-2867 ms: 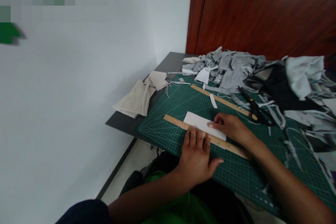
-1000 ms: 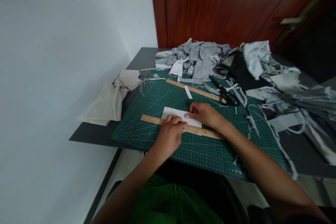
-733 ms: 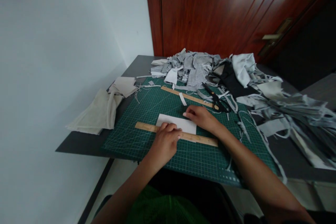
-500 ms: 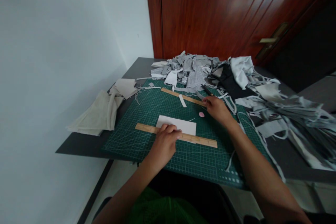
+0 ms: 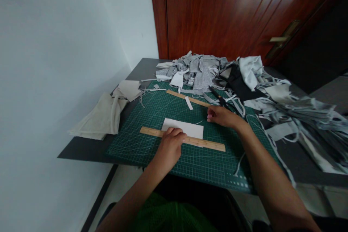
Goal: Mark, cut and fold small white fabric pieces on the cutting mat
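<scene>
My left hand [image 5: 172, 144] presses a wooden ruler [image 5: 205, 143] down across a white rectangular piece of fabric [image 5: 190, 129], its fingers bent together on the ruler. Above the ruler, most of the white piece shows. To the right, my right hand [image 5: 220, 116] is closed, with a pink tailor's chalk [image 5: 209, 116] at its fingertips. A second wooden ruler [image 5: 189, 98] lies behind, its right end beside my right hand. A narrow white strip [image 5: 189, 103] rests over that ruler. Everything lies on a green cutting mat [image 5: 141, 145].
Black scissors [image 5: 217, 96] lie behind my right hand. Heaped grey and white fabric scraps [image 5: 201, 70] cover the table's back. Long grey strips [image 5: 307, 116] are piled at the right, folded cream cloth [image 5: 104, 117] at the left. A wall [image 5: 67, 61] borders the left side.
My right hand has moved slightly toward me from the far ruler's end and closed on the pink chalk, which lay on the mat. My left hand stays on the near ruler.
</scene>
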Action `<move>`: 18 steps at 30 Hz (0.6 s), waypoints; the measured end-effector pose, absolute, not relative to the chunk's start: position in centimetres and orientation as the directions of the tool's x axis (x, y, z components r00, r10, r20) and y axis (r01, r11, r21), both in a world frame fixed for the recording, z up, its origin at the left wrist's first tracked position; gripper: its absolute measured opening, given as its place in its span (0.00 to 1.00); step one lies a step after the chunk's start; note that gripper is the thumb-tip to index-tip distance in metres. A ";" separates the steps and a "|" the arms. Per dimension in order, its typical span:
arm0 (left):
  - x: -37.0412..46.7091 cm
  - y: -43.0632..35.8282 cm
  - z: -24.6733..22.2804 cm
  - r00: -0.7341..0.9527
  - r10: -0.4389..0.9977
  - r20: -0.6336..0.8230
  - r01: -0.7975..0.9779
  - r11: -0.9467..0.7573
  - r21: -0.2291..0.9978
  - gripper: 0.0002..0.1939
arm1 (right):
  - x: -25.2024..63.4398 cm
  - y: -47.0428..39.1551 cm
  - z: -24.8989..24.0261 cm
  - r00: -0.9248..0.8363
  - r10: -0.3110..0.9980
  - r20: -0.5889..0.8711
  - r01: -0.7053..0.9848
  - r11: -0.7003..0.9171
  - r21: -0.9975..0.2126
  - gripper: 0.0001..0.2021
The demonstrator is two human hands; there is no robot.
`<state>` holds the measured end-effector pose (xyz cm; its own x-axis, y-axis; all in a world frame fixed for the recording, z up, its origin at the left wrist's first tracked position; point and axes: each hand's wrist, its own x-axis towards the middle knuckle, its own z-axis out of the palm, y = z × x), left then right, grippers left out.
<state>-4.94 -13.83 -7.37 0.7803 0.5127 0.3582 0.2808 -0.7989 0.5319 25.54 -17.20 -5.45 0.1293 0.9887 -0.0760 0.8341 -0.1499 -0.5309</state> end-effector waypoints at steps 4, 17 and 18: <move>-4.9 -13.8 -7.6 0.779 0.503 0.374 0.262 -0.803 0.535 0.18 | 24.7 -17.1 -5.0 0.119 0.993 0.018 0.796 -0.084 -0.599 0.06; -4.9 -14.6 -7.4 0.783 0.512 0.352 0.339 -0.827 0.448 0.17 | 17.2 -17.0 -5.2 -0.141 0.942 -0.304 -0.040 -0.312 -0.949 0.21; -4.9 -14.6 -7.5 0.780 0.517 0.352 0.346 -0.826 0.444 0.17 | 17.4 -17.1 -5.1 -0.119 0.945 -0.305 -0.055 -0.313 -0.948 0.22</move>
